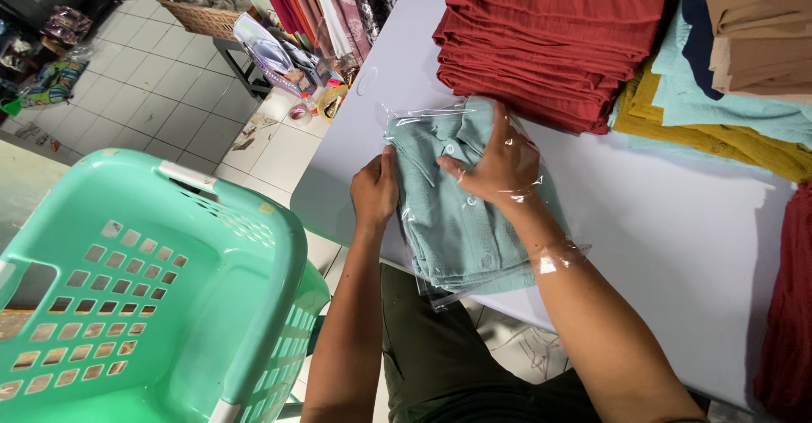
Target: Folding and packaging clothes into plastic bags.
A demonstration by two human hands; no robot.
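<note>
— Clear plastic covers what, exactly?
— The right hand (pixel 499 169), pushed flat inside a clear plastic bag (pixel 474 195), presses a folded pale green shirt (pixel 461 228). The left hand (pixel 375 190) grips the bag's edge.
— Where?
— On the white table (pixel 677 245), near its edge, just beside stacked red cloth (pixel 550 42). A green basket (pixel 152 288) sits left.

A folded pale-green buttoned shirt (pixel 457 211) lies in a clear plastic bag (pixel 507 254) on the white table (pixel 677 237). The right hand (pixel 499 169) is inside the bag, pressing the shirt; the left hand (pixel 375 190) grips its left edge. A mint plastic laundry basket (pixel 152 288) stands left, a stack of folded red cloth (pixel 541 34) beyond.
</note>
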